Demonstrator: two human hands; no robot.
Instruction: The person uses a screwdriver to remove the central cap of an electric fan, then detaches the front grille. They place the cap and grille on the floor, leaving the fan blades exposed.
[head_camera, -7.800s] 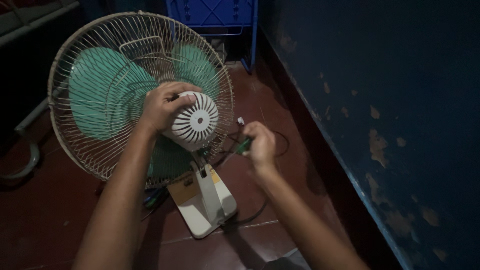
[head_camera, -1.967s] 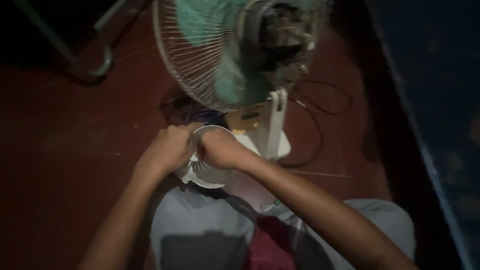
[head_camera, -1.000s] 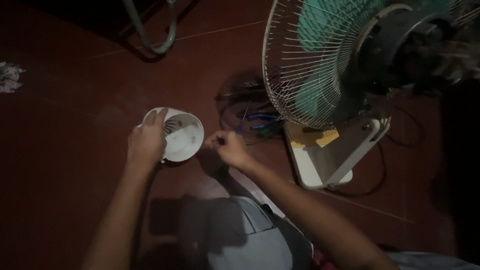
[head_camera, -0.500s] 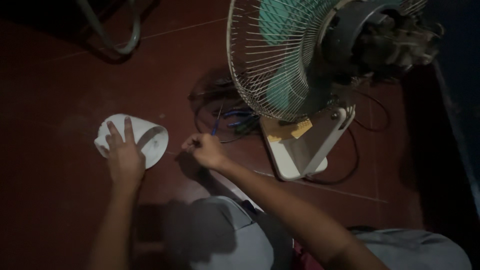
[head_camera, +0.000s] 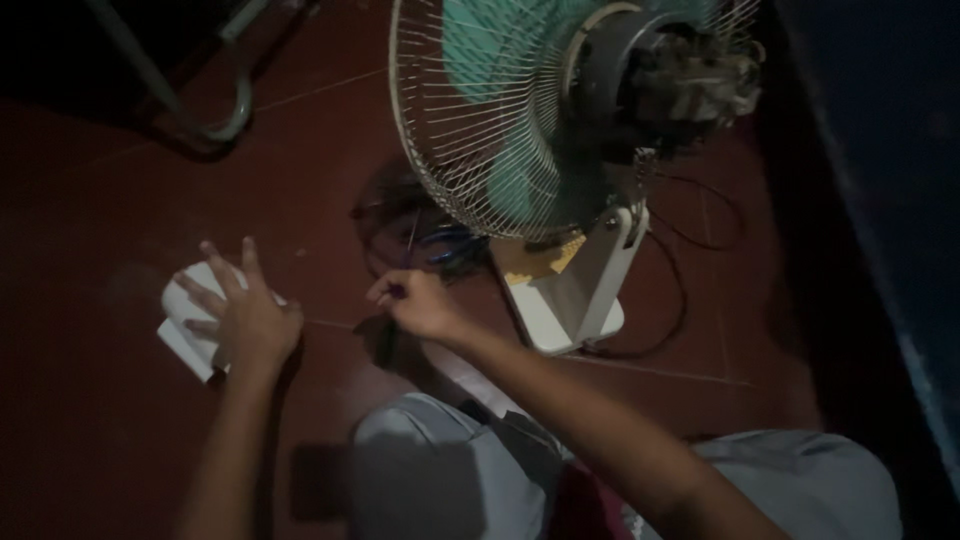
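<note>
Left hand (head_camera: 245, 320) lies spread on the white motor cover (head_camera: 185, 325) on the floor; right hand (head_camera: 415, 305), well apart, pinches a small dark tool (head_camera: 397, 291).

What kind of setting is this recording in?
Probably a room in a home, used for a repair on the floor. A table fan with its motor exposed stands on red floor tiles beside a worn blue wall; loose wires lie nearby.

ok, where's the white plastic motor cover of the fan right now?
In the head view, the white plastic motor cover lies on the dark red floor at lower left, under the left hand, well left of the fan's white base.
</note>
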